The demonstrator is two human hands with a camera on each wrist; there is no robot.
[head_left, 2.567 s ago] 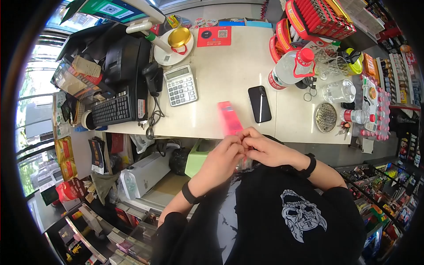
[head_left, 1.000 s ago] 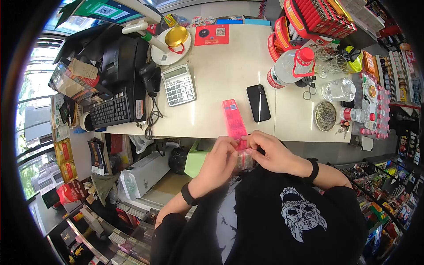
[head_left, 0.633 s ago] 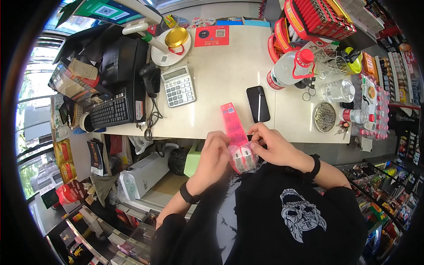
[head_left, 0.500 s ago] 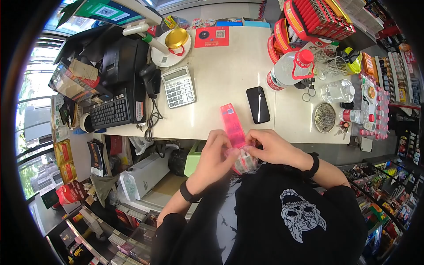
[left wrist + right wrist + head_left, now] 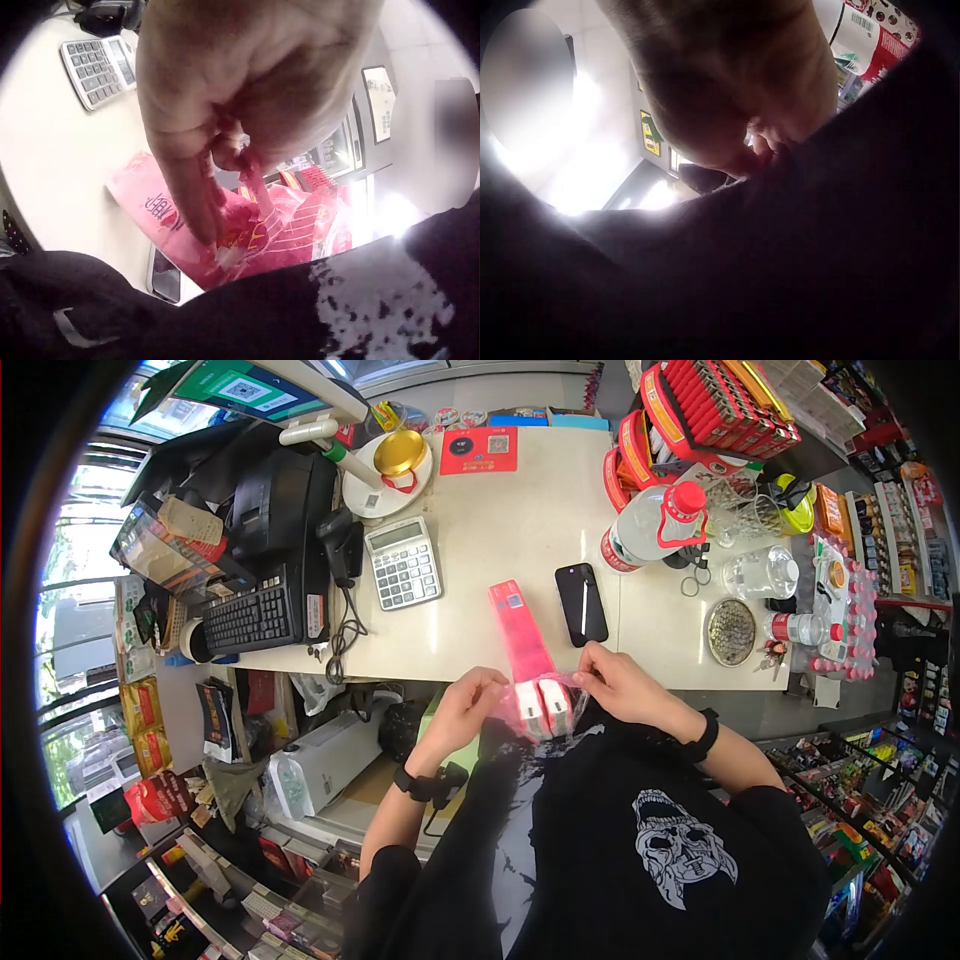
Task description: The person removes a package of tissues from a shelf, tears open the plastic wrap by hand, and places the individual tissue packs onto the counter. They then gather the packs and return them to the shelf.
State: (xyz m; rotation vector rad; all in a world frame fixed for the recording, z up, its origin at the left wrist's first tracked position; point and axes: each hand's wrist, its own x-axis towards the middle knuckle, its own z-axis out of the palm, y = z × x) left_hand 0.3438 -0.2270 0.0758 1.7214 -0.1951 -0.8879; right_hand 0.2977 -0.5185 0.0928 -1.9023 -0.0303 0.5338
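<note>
In front of the person's stomach, at the counter's near edge, is a long pink plastic bag [image 5: 520, 635]. Two white boxes [image 5: 541, 706] show side by side at its near end, where the plastic is spread apart. The left hand [image 5: 462, 708] pinches the plastic on one side; the left wrist view shows thumb and fingers gathered on the printed pink film [image 5: 217, 247]. Across from it, the right hand [image 5: 635, 685] pinches the clear, pinkish edge on the other side. Dark cloth covers much of the right wrist view, hiding the bag there.
A black phone [image 5: 581, 604] lies just beyond the bag on the counter [image 5: 470, 540]. The calculator [image 5: 403, 563], scanner [image 5: 342, 548] and keyboard [image 5: 250, 607] are to the left. A large water bottle [image 5: 645, 525], round dish [image 5: 731, 632] and scissors [image 5: 696, 577] sit to the right.
Hands that were close together over the near end have drawn apart, each taking an edge of the plastic. The bag's end has spread, and the white boxes now show plainly.
</note>
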